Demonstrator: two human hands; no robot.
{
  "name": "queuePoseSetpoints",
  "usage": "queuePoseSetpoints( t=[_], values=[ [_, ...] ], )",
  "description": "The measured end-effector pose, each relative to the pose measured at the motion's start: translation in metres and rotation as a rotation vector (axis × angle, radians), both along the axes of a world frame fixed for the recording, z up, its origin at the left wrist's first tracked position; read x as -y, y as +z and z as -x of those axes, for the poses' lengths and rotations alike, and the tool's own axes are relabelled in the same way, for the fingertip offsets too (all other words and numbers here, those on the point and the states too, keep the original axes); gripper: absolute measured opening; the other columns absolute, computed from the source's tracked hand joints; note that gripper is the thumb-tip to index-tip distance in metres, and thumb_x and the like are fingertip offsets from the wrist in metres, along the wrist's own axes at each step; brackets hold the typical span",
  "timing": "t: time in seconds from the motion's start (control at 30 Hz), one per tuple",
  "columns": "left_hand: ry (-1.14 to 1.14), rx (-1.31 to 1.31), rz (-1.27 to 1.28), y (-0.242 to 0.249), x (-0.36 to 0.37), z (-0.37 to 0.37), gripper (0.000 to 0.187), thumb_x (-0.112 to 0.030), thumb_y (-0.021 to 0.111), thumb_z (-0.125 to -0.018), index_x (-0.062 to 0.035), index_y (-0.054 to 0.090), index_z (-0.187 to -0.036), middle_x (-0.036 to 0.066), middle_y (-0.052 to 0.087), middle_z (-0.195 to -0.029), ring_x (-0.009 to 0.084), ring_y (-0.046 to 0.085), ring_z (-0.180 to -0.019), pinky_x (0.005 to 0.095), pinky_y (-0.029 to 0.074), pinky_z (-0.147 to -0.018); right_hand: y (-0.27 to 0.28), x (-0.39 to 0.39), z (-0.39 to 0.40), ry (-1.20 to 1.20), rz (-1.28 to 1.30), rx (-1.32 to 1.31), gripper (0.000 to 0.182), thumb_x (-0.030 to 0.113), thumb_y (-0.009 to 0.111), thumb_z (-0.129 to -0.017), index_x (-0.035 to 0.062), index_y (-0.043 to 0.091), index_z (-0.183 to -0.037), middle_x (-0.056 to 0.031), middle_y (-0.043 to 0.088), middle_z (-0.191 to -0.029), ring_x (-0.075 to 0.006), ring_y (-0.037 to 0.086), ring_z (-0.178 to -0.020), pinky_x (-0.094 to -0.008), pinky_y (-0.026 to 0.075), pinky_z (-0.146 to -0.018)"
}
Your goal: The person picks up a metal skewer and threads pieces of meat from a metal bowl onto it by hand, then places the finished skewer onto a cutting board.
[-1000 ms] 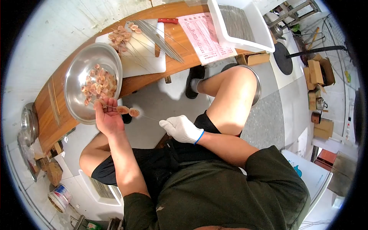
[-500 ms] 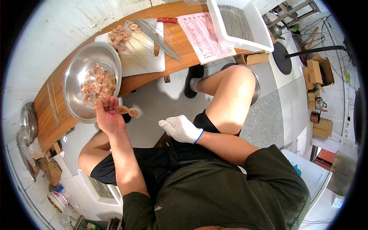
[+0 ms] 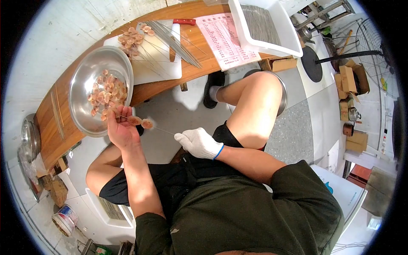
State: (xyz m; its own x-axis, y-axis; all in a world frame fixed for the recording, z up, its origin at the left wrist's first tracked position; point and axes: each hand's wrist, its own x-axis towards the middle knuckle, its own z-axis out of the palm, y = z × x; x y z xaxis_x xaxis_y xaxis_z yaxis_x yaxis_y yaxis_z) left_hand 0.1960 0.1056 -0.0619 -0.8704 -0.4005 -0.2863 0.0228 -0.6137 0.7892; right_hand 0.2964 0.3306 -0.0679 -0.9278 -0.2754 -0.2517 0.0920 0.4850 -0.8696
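Note:
My left hand (image 3: 124,131), bare and palm up, has its fingers closed at the tip end of a thin metal skewer (image 3: 163,129), by the rim of a steel bowl (image 3: 78,100). What lies between those fingertips is partly hidden; it looks like a slice of meat. Two pinkish-brown meat slices (image 3: 140,122) are threaded on the skewer just right of these fingers. My right hand (image 3: 199,143), in a white knit glove with a blue cuff, is wrapped around the skewer's other end. Many loose slices (image 3: 108,93) lie in the bowl.
On the wooden table (image 3: 146,92) a white cutting board (image 3: 165,73) bears loaded skewers (image 3: 131,41), bare skewers and a red-handled knife (image 3: 184,21). Beside it lie a pink printed sheet (image 3: 219,40) and a white tub (image 3: 293,42) of skewers. My knees flank the work.
The whole view has shifted very slightly left. Both hands keep nearly the same pose on the skewer, which still carries two slices right of my left fingers.

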Motion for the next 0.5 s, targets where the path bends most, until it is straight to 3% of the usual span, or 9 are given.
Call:
queuePoseSetpoints(
  t=[0.5],
  values=[
    [-0.029, -0.015, -0.054, -0.0008, -0.0062, -0.0015, 0.027, -0.023, 0.047, -0.101, -0.0013, 0.059, -0.090, 0.009, 0.065, -0.085, 0.0191, 0.063, -0.075, 0.0336, 0.055, -0.074, -0.0031, 0.0005, -0.0014, -0.038, 0.022, -0.008, 0.049, 0.037, 0.048, -0.098, 0.0006, 0.057, -0.067, -0.0242, 0.057, -0.066, -0.0450, 0.057, -0.067, -0.0481, 0.046, -0.061]
  ],
)
